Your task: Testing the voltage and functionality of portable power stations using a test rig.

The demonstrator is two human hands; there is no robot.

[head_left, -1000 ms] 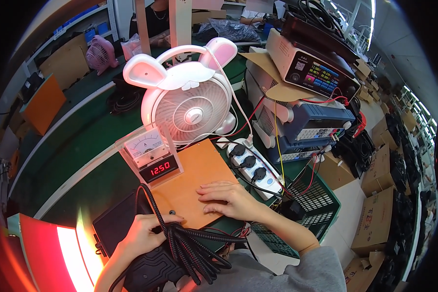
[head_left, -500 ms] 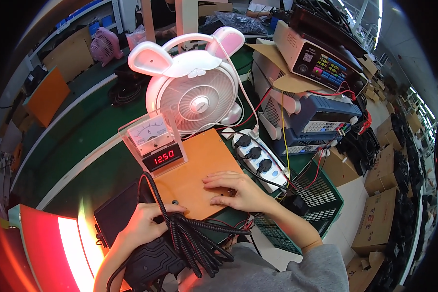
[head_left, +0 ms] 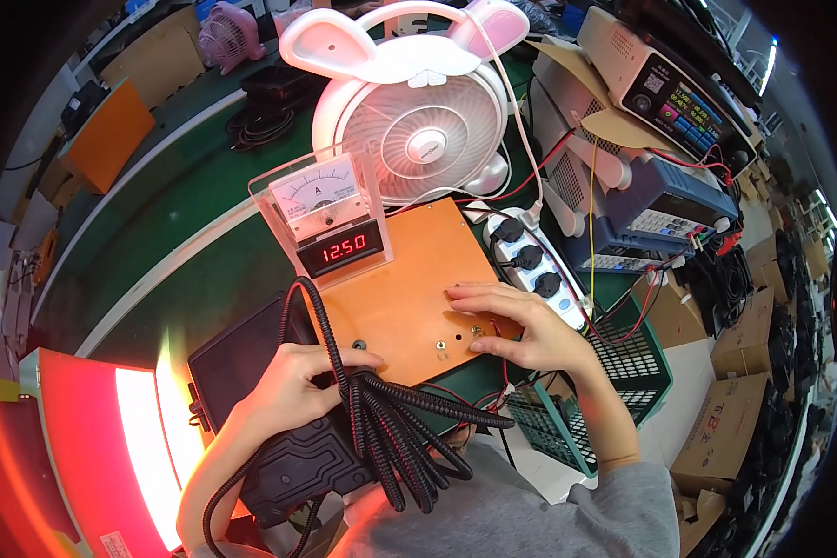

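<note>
My left hand point(head_left: 293, 386) is closed around a coil of black corrugated cable point(head_left: 391, 428) at the near edge of an orange panel point(head_left: 391, 288). One finger reaches past the cable onto the panel, beside a dark round socket point(head_left: 359, 345). My right hand point(head_left: 530, 327) rests on the panel's right side with fingers apart and holds nothing. Its thumb lies close to small metal toggle switches point(head_left: 442, 345). A clear stand on the panel carries an analog needle meter point(head_left: 316, 195) above a lit red digital display point(head_left: 342, 248). Below my left hand sits a black ribbed box point(head_left: 298, 474).
Behind the panel stands a white rabbit-eared fan point(head_left: 418, 139). A power strip point(head_left: 535, 265) with black plugs lies right of it, near stacked bench instruments point(head_left: 660, 200). A green basket point(head_left: 637, 372) is at the right. Glowing red-white light point(head_left: 139, 437) stands at the left; cartons point(head_left: 725, 437) line the floor.
The whole view has shifted, so things sit higher and further right. My right hand has slid slightly right over the panel, uncovering a toggle switch. My left hand keeps its hold.
</note>
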